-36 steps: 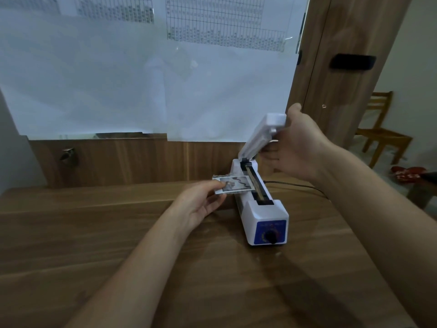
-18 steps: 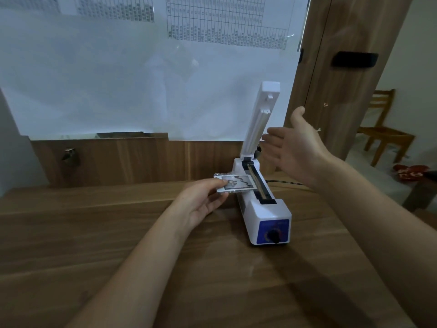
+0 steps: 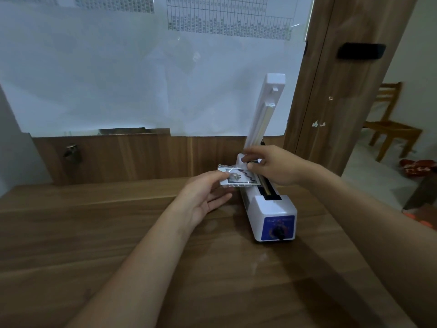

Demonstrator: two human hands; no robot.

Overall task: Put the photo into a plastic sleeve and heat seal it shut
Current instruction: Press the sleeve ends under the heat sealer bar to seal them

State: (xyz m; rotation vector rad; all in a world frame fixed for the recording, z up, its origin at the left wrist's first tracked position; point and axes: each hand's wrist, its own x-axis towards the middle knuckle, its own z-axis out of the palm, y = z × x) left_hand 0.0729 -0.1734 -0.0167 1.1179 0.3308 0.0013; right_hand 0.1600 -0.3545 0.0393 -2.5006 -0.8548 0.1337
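At the centre of the frame, a person holds a sleeved photo (image 3: pixel 238 179) against a white heat sealer (image 3: pixel 272 209) standing on a wooden table (image 3: pixel 94 245). The left hand (image 3: pixel 203 200) pinches the photo's left edge between thumb and forefinger, the other fingers loosely spread below it. The right hand (image 3: pixel 274 165), reaching in from the right, has its fingertips gathered over the sleeve's right end, at the sealer's black sealing strip (image 3: pixel 266 187); whether they actually grip the plastic cannot be told. The sealer's lid arm (image 3: pixel 266 110) stands raised, nearly upright, toward the upper centre-right of the frame. A black dial (image 3: pixel 279 234) sits on the blue front panel facing the camera. Large white paper sheets (image 3: pixel 118 67) cover the wall across the upper left, and a wooden chair (image 3: pixel 390 119) shows at the right edge beyond a wooden door (image 3: pixel 343 91).
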